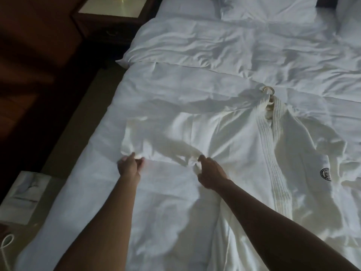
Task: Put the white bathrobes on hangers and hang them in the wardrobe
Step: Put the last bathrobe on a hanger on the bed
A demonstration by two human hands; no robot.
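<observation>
My white bathrobe (pixel 244 145) lies spread flat on the bed (pixel 195 45), front upward, collar toward the pillows (pixel 187 7). A hanger (pixel 269 100) sits inside the neck of the bathrobe; its ring-shaped top shows just beyond the collar, and the rest is covered by cloth. A dark round logo (pixel 325 174) marks the chest of the bathrobe, on the side away from my hands. One sleeve (pixel 156 141) of the bathrobe stretches out across the bed toward the nightstand (pixel 111 10) side. My left hand (pixel 130 165) pinches the cuff end of that sleeve, fingers curled round a fold of cloth. My right hand (pixel 210 172) grips bunched cloth where the sleeve meets the body of the bathrobe, fingers closed on it. Both forearms reach in from the foot of the bed. A pale folded item (pixel 23 196) lies off the bed, beside its near edge; I cannot tell what it is.
</observation>
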